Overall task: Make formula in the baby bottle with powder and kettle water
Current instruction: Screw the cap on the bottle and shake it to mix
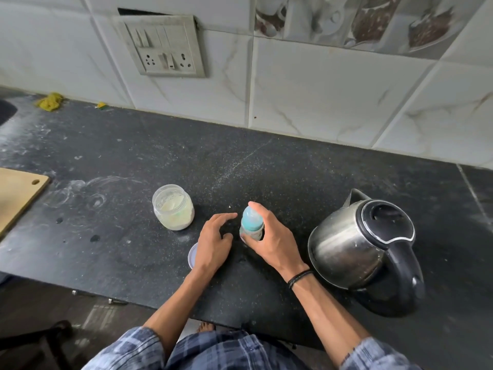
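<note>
Baby bottle (250, 221) stands upright on the counter (293, 169), approx mid-way along and nearer the front edge than the wall. It sits btw the powder jar (173, 206) on its left and the kettle (360, 244) on its right. My right hand (269, 241) is wrapped round its body from the right, index finger up by the blue top. My left hand (214, 241) is just beside it on the left, fingers spread and loose, holding nothing.

Bottle's small plastic, prob light and tippy, and smooth enough to slip. Best gripped low round the body while the other hand turns the blue collar. Kettle's steel, heavier, maybe hot, so black handle only. A round pale lid (192, 256) lies partly under my left wrist near the front edge.
</note>
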Demonstrator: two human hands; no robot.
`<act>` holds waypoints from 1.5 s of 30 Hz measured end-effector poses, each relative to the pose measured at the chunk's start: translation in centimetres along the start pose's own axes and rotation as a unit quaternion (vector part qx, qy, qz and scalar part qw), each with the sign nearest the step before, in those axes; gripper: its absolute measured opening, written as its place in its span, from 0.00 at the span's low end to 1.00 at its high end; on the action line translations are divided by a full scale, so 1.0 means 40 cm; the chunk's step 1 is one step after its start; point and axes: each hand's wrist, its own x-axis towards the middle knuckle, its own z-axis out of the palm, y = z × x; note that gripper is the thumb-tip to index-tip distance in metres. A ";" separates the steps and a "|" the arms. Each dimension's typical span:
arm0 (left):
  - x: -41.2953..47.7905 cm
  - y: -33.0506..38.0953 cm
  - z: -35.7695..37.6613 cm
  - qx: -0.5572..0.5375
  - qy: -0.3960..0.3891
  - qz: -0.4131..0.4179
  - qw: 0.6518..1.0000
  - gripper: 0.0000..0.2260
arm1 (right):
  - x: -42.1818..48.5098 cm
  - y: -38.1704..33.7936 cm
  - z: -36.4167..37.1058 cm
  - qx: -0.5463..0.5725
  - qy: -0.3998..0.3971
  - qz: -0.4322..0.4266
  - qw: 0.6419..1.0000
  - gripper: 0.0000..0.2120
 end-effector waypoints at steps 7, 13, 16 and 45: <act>0.008 -0.013 -0.010 0.028 -0.003 -0.004 1.000 0.24 | 0.002 -0.002 0.002 -0.016 0.010 -0.002 1.000 0.43; 0.000 -0.051 -0.021 0.168 -0.044 0.034 0.984 0.22 | -0.020 0.008 0.022 -0.033 0.050 0.004 0.998 0.48; -0.002 -0.056 -0.025 0.227 -0.063 0.035 0.971 0.19 | -0.025 0.005 0.031 -0.031 0.061 0.010 0.998 0.48; 0.027 -0.013 -0.043 0.353 -0.113 0.053 0.927 0.20 | 0.083 -0.177 -0.195 0.296 0.257 0.070 0.917 0.50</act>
